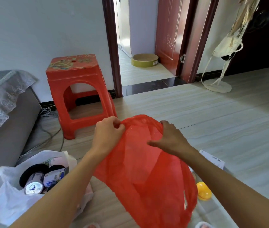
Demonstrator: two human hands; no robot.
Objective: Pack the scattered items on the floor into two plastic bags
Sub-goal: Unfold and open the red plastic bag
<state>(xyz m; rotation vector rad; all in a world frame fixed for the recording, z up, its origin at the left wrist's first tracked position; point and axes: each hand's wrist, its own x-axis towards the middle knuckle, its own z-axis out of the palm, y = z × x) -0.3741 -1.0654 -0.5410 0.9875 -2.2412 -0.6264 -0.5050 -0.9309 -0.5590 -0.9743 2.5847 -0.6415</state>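
Observation:
A red plastic bag (145,171) hangs in front of me, held up between both hands. My left hand (108,134) pinches its upper left edge with curled fingers. My right hand (170,137) grips the upper right part, fingers over the far side and thumb spread on the near face. On the floor at lower left stands a white plastic bag (12,199), open at the top, with cans (33,187) and several other items inside. A yellow toy (203,190) lies on the floor right of the red bag, and a white paper (212,159) shows behind my right forearm.
A red plastic stool (79,94) stands by the wall ahead. A grey sofa (7,116) with a lace cover is at the left, cables beside it. An open doorway lies ahead, with a white stand base (217,85) at the right. Small items peek in at the bottom edge.

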